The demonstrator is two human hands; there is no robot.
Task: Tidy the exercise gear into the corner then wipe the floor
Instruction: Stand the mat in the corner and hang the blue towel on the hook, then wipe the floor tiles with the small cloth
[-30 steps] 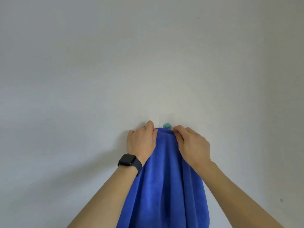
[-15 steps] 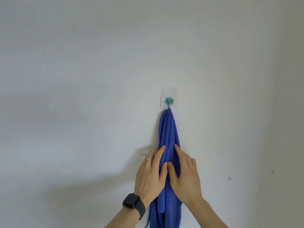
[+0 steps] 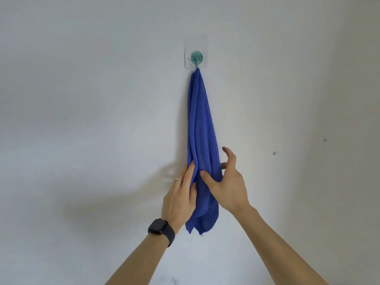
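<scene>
A blue cloth (image 3: 200, 130) hangs in long folds from a teal hook (image 3: 197, 56) stuck on the white wall. My left hand (image 3: 181, 194), with a ring and a black watch (image 3: 161, 230) on the wrist, lies with straight fingers along the cloth's lower left edge. My right hand (image 3: 225, 182) is at the lower right edge. Its thumb rests on the front of the cloth, and its fingers are spread and loose to the right, the forefinger pointing up. Neither hand curls round the cloth.
The white wall (image 3: 82, 120) fills the view. A clear adhesive pad (image 3: 188, 58) backs the hook. Two small dark marks (image 3: 274, 153) sit on the wall to the right. No floor or exercise gear is visible.
A second ago both hands held the cloth's top at the hook. They have since slid down the hanging cloth to its lower part, and my right hand's fingers have spread away from it.
</scene>
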